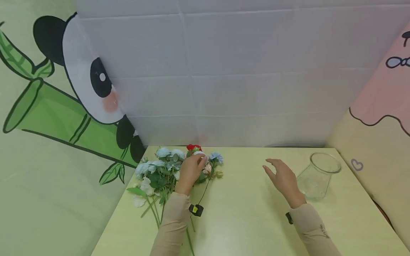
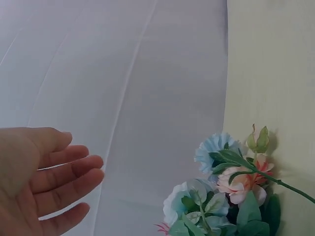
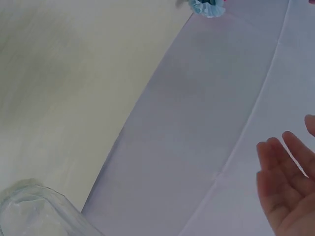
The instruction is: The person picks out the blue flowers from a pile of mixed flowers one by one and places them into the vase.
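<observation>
A person's left hand (image 1: 191, 170) rested over a loose bunch of artificial flowers (image 1: 166, 167) lying near the far left corner of the pale yellow-green surface (image 1: 243, 213), fingers relaxed and slightly bent above the blooms rather than closed on any stem. The left wrist view showed that hand (image 2: 39, 177) with its fingers extended and nothing between them. The right hand (image 1: 283, 179) hovered open, palm turned inward, over the middle of the surface, just left of a clear glass vase (image 1: 317, 176) that stood upright near the far right edge; the right wrist view caught the open fingers (image 3: 285, 187) and part of the vase's rim (image 3: 34, 209).

The work appeared to be at the picking stage: a stem was being chosen, none was yet lifted. The next move would likely call for a pinch on one thin green stem (image 1: 205, 190), drawn free of the tangled leaves without dragging its neighbours, then a steady carry to the vase's narrow mouth.

The flowers looked like fabric: soft ruffled heads in pale blue, white and peach, with one red bloom (image 1: 193, 147) at the far edge, on wiry stems with matte green leaves. The vase was smooth and transparent, conical, broad at the base and narrowing to a flared lip. A creased white cloth backdrop (image 1: 224, 71) stood behind.
</observation>
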`<state>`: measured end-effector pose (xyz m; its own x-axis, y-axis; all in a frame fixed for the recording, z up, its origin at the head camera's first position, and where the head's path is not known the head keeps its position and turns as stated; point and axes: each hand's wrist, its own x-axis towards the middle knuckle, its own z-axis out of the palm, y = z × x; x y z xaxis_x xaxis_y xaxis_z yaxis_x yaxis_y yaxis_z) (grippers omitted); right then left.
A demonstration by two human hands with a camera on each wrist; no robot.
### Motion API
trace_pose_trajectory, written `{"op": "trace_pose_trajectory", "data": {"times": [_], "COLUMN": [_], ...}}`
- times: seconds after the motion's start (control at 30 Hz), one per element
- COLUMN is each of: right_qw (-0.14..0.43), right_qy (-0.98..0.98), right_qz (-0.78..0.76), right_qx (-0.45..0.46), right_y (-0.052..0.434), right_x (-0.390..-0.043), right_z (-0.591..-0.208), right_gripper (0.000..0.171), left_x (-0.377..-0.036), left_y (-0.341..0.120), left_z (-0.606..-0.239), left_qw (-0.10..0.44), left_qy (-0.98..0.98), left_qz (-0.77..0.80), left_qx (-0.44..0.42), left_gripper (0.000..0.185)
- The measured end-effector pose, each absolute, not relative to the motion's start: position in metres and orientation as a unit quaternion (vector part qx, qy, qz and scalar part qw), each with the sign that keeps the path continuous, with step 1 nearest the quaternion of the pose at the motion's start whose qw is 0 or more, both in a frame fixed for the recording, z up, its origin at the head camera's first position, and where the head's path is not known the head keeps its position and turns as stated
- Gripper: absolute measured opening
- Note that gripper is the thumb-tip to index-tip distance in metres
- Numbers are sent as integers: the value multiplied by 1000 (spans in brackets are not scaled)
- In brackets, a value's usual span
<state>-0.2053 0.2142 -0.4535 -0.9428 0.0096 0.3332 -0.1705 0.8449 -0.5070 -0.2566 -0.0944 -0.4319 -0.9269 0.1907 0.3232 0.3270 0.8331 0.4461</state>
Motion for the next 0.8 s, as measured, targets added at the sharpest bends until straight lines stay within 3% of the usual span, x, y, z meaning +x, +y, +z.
{"op": "trace_pose_trajectory", "data": {"times": [0.17,0.5,0.8], "right_qw": [193,195,196], "right_qy": [-926,-920,-911], "right_qz": [325,340,363], "right_qx": [28,15,-7], "right_y": [213,208,200], "right_x": [-202,-195,-186], "right_z": [-457,-466,-478], "right_gripper": [24,24,21], "left_x": [-255,-253,-246], "left_y": [-98,-105,-113], "left_z": [-440,-454,-471], "left_qw": [111,74,-17], "left_qy": [-956,-960,-962], "left_qz": [-239,-242,-254], "left_qx": [-128,-122,-95], "left_gripper": [25,21,16]}}
